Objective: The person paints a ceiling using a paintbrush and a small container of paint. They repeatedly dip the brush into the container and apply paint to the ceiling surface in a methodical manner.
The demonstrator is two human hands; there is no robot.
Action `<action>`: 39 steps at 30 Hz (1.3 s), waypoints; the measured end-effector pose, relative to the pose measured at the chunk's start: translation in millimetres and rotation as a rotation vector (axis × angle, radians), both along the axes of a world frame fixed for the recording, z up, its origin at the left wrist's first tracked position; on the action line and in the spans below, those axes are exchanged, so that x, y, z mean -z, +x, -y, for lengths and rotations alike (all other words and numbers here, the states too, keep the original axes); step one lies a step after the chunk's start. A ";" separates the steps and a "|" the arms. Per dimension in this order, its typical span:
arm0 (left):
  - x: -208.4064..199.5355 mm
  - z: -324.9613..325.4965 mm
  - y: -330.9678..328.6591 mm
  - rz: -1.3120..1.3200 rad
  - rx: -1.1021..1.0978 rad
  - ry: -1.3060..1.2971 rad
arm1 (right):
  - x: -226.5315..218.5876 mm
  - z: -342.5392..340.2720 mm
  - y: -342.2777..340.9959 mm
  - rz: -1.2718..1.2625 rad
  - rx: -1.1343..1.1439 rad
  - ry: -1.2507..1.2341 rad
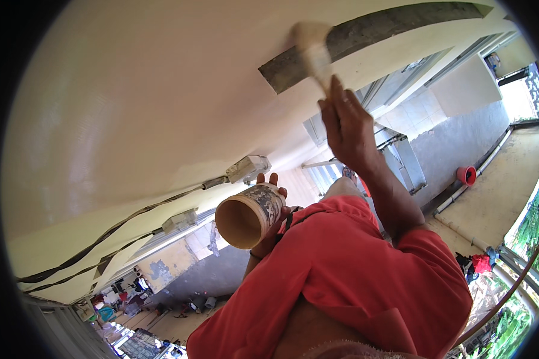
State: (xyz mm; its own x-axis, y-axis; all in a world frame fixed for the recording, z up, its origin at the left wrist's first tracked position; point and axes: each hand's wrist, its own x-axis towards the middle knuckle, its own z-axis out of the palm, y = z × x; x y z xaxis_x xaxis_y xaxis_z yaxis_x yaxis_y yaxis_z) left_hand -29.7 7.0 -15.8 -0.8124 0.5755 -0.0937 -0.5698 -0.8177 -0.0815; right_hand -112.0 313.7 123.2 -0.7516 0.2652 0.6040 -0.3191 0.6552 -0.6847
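Note:
My right hand [348,128] is raised and closed around the handle of a paintbrush [315,52]. Motion blurs the pale, wide brush head, which overlaps the edge of a dark grey strip [395,27] on the cream surface [161,78]. Whether the bristles touch it I cannot tell. Lower and to the left, my left hand [276,230] is wrapped round a cylindrical paint container [268,202] with a dark floral pattern. Its open mouth tilts toward me, showing a cream-coated inside; any paint at the bottom is hidden from view.
Dark cables [120,224] run along the surface to a pale box [249,169], with a second box [179,221] below it. Down on the right are a red bucket [466,175], a white pipe [455,197] and a ledge [491,197]. Assorted clutter [132,293] lies at lower left.

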 end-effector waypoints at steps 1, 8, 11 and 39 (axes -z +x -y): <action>-1.5 -0.9 -2.3 -0.013 0.014 0.004 | -2.5 3.6 13.4 0.052 -0.095 -0.032; -22.9 -11.3 -7.9 0.017 0.024 -0.026 | -37.9 -23.9 22.3 0.056 0.009 -0.383; -20.6 -10.1 -2.8 0.013 0.007 -0.016 | -75.7 -40.9 -23.9 0.021 0.021 -0.712; 0.9 -4.8 6.1 -0.082 -0.062 0.127 | -140.1 -150.7 -1.9 -0.366 -0.524 -1.147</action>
State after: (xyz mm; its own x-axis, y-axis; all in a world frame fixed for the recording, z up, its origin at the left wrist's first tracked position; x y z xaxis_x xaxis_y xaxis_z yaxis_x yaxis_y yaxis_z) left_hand -23.6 11.8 -16.7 -0.8489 0.5268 0.0445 -0.5273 -0.8377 -0.1423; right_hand -113.9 464.4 263.3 -0.7632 0.4900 0.4212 -0.6414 -0.4954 -0.5858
